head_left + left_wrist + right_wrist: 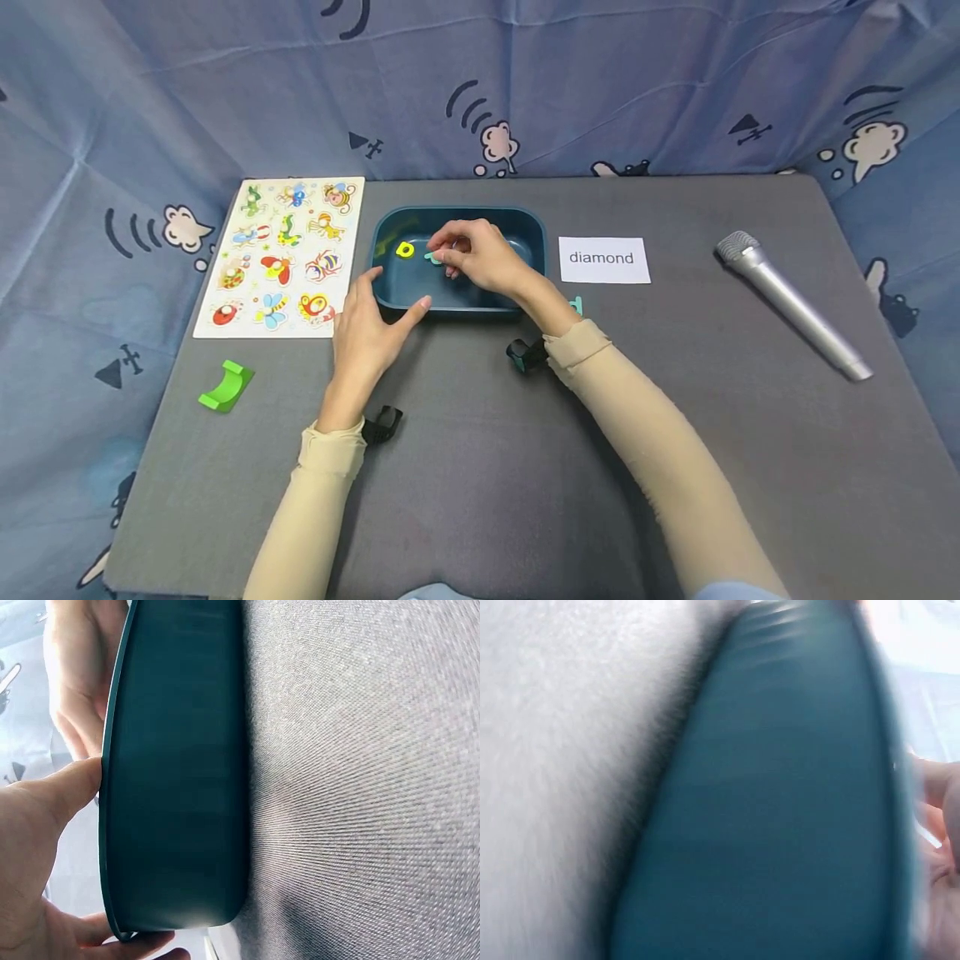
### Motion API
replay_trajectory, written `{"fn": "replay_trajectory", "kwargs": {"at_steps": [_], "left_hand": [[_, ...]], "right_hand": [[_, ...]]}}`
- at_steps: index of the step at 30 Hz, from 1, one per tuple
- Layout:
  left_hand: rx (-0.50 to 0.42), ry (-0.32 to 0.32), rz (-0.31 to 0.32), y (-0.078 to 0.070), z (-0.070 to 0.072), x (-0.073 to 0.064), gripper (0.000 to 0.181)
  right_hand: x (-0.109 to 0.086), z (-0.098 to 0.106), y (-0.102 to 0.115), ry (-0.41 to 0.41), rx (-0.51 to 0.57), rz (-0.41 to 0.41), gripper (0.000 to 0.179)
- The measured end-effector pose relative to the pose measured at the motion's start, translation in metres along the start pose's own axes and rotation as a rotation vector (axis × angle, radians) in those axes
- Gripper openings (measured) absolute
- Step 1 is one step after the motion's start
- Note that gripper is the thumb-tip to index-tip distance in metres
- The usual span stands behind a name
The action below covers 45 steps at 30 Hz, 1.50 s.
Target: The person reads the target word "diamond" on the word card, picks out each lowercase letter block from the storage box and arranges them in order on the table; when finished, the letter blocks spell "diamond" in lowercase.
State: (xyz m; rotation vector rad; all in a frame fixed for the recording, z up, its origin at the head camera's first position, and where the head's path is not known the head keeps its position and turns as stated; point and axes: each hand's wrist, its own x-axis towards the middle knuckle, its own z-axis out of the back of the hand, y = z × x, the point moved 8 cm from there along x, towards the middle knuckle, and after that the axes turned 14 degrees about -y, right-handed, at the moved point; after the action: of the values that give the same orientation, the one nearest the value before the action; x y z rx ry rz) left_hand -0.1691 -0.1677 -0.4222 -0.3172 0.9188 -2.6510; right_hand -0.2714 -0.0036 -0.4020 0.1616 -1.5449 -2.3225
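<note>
A dark teal plastic tray (pixel 467 312) stands near the back of the table. My left hand (pixel 369 327) holds its front left corner, thumb on the front rim and fingers at the left side. Over the tray's inside, my right hand (pixel 483 254) pinches a small teal piece (pixel 432 258) between thumb and fingertips; the fingers hide most of its shape. A small yellow piece with a hole (pixel 405 249) lies inside the tray, left of the right hand. In the right wrist view the tray wall (pixel 765 802) is blurred and covers most of the hand.
Right of the tray lies a white card reading "diamond" (pixel 604 260), with a teal letter-like piece (pixel 576 305) below it. A silver microphone (pixel 795 307) rests farther right. An insect sticker sheet (pixel 258 321) and a green curved block (pixel 227 387) lie at left.
</note>
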Motion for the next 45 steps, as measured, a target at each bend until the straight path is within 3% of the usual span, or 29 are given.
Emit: {"fn": "replay_trajectory", "kwargs": {"at_steps": [8,15,17,24,30,34,40,45], "left_hand": [[-0.007,-0.006,0.002,0.0,-0.001,0.0,0.096],[-0.011,-0.006,0.003,0.001,0.0,-0.001,0.096],[-0.008,-0.002,0.004,0.001,0.0,-0.001,0.096],[-0.011,0.004,0.005,0.002,-0.002,-0.002,0.097],[-0.014,0.003,-0.001,0.001,-0.002,-0.002,0.096],[-0.015,0.005,0.001,0.001,-0.001,-0.002,0.097],[-0.009,0.005,0.004,0.001,-0.001,-0.001,0.096],[-0.009,0.015,0.013,0.0,-0.002,-0.002,0.096]], "right_hand": [[-0.03,0.05,0.009,-0.076,0.085,0.022,0.021],[-0.064,0.09,-0.006,-0.146,0.324,-0.054,0.017],[-0.072,0.099,-0.012,-0.158,0.337,-0.055,0.019],[-0.096,0.134,-0.024,-0.289,0.046,0.041,0.023],[-0.11,0.158,-0.046,-0.394,0.039,0.005,0.014],[-0.115,0.164,-0.065,-0.389,0.022,-0.048,0.016],[-0.123,0.161,-0.087,-0.345,-0.243,-0.13,0.012],[-0.129,0.157,-0.097,-0.331,-0.321,-0.206,0.013]]}}
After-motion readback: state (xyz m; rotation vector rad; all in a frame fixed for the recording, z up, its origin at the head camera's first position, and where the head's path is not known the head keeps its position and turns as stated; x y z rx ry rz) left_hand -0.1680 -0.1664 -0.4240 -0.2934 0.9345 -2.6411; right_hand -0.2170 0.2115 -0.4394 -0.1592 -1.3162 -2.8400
